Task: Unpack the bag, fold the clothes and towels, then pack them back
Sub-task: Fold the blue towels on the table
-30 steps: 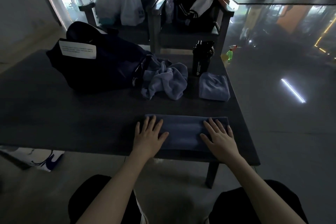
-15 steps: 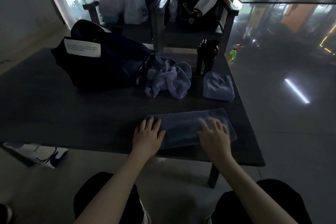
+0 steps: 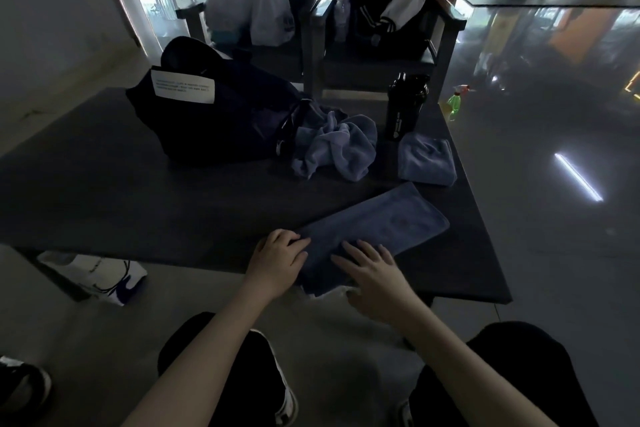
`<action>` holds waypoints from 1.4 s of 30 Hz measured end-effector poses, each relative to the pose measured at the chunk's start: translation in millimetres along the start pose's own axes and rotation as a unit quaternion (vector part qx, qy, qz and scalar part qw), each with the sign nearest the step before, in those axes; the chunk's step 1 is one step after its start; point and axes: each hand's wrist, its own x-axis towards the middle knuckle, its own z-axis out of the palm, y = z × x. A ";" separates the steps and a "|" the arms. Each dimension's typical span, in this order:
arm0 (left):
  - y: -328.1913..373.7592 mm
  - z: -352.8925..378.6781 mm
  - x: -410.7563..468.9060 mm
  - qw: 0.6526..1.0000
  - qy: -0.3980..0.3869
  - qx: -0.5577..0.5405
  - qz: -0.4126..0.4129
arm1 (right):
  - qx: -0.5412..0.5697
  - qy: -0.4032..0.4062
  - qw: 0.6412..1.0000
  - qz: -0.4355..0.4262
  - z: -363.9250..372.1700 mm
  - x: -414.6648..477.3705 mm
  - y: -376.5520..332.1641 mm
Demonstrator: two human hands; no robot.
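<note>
Blue terry cloth, folded into a long strip: the towel (image 3: 391,222) lies slantwise on the dark table (image 3: 138,201). Its near end is under both hands and droops a little over the table's edge, while its far end runs up and to the right, away from the grip. The left hand (image 3: 277,260) has its fingers curled at the strip's left corner and seems to pinch the layers, though the fingertips are hidden. Just beside it, the right hand (image 3: 374,274) lies flat on the cloth with fingers straight and spread, holding nothing.

The towel looks light, soft and limp. It will likely sag wherever it is unsupported, and its layers may slide apart unless pinched together. The two near corners seem the best places to hold it, so the end can be carried over the far one.

Beyond the hands sits a crumpled towel (image 3: 339,146), spilling from the mouth of the dark bag (image 3: 221,114). Further right is a folded towel (image 3: 426,159), with a black bottle (image 3: 405,104) behind it.
</note>
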 end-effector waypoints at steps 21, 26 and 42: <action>6.3 -23.1 -13.5 0.974 -0.027 -0.219 0.050 | 0.387 0.081 0.913 0.100 -16.8 -12.8 22.5; 29.8 -28.3 0.0 0.938 -0.045 -0.324 0.117 | 0.503 0.097 0.843 0.164 -20.5 -16.9 35.3; 59.8 -12.6 28.3 0.917 -0.129 -0.374 -0.056 | 0.616 0.223 0.726 0.210 -24.3 -3.8 50.7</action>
